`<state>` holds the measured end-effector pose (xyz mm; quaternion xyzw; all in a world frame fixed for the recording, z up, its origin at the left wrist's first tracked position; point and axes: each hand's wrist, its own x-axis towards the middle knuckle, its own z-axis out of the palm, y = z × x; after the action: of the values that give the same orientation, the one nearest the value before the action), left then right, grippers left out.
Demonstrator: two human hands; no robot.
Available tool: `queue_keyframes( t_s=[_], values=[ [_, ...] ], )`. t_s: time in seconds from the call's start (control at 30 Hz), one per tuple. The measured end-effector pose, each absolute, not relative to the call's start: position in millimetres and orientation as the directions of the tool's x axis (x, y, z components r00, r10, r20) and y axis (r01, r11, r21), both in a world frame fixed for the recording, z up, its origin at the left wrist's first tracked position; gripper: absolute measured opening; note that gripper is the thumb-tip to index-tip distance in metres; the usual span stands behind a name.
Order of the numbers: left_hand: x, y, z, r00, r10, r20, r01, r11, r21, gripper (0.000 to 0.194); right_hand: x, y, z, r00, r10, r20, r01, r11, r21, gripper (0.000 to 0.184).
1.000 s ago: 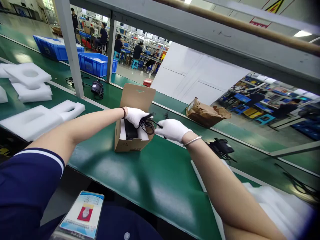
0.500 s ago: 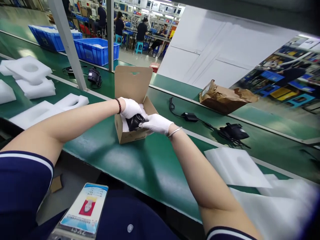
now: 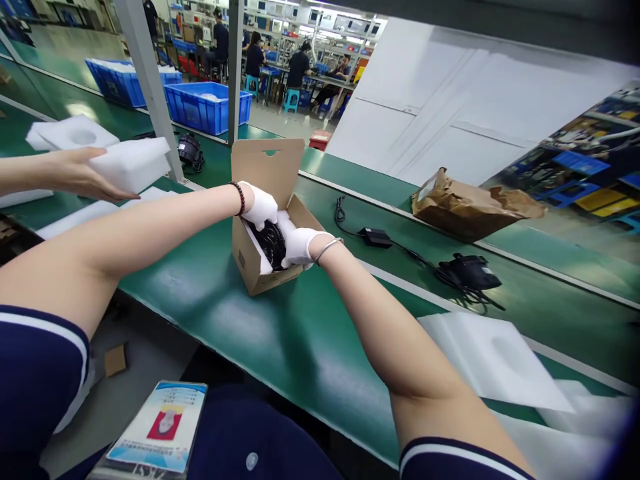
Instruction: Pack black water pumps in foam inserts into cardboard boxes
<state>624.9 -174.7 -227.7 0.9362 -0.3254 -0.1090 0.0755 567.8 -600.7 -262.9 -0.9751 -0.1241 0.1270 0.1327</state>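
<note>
A brown cardboard box [image 3: 253, 270] with its lid up stands on the green bench, white foam lining its inside. In it lies a coiled black cable [image 3: 271, 245]. My left hand [image 3: 261, 205], in a white glove, reaches over the box's left side, its fingers curled down at the top of the cable. From the right, my gloved right hand [image 3: 299, 247] reaches in with its fingers closed at the cable's right side. Both sets of fingertips are partly hidden inside the box.
Another person's bare hand [image 3: 93, 175] holds a white foam block [image 3: 137, 163] at left. A black adapter [image 3: 376, 237] and corded black device [image 3: 470, 272] lie behind my right arm. Foam pieces [image 3: 493, 357] sit at right, crumpled brown paper [image 3: 467, 203] and blue bins [image 3: 207, 110] farther back.
My hands have pushed the black cable lower into the box, and more of its coil shows. Another person's hand has come in from the left with a foam block. The view has shifted slightly.
</note>
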Motion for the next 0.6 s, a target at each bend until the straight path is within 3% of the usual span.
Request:
queue_keyframes(
  t_s=[0.03, 0.1, 0.13, 0.2, 0.27, 0.3, 0.47, 0.53, 0.6],
  values=[
    [638, -146, -232, 0.790, -0.551, -0.270, -0.408, -0.800, 0.441, 0.038, 565, -600, -261, 0.930, 0.243, -0.276, 0.186, -0.958, -0.220, 0.087],
    [651, -127, -249, 0.833, -0.414, -0.367, -0.083, -0.749, 0.658, 0.044, 557, -597, -257, 0.930, 0.202, -0.308, 0.184, -0.979, -0.085, 0.078],
    [647, -137, -258, 0.866, -0.369, -0.337, -0.020, -0.700, 0.714, 0.045, 553, -596, -256, 0.940, 0.203, -0.275, 0.203, -0.979, -0.029, 0.069],
    [623, -189, -273, 0.942, -0.312, -0.119, -0.102, -0.609, 0.787, 0.044, 547, -595, -256, 0.945, 0.259, -0.198, 0.276, -0.959, 0.062, 0.056],
    [589, -265, -281, 0.913, -0.217, 0.346, -0.405, -0.582, 0.705, 0.047, 547, -598, -258, 0.915, 0.353, -0.195, 0.378, -0.919, 0.111, 0.055],
    [574, -304, -283, 0.850, -0.192, 0.491, -0.498, -0.601, 0.626, 0.052, 550, -600, -259, 0.894, 0.390, -0.219, 0.421, -0.900, 0.114, 0.056],
    [541, -414, -292, 0.759, -0.222, 0.612, -0.596, -0.615, 0.516, 0.055, 572, -605, -269, 0.870, 0.397, -0.291, 0.440, -0.892, 0.099, 0.052],
    [532, -425, -303, 0.706, -0.243, 0.665, -0.631, -0.642, 0.436, 0.076, 576, -601, -273, 0.872, 0.423, -0.245, 0.454, -0.887, 0.084, 0.055],
    [523, -433, -314, 0.687, -0.392, 0.612, -0.662, -0.685, 0.304, 0.098, 574, -601, -275, 0.864, 0.463, -0.196, 0.484, -0.872, 0.071, 0.059]
  ],
)
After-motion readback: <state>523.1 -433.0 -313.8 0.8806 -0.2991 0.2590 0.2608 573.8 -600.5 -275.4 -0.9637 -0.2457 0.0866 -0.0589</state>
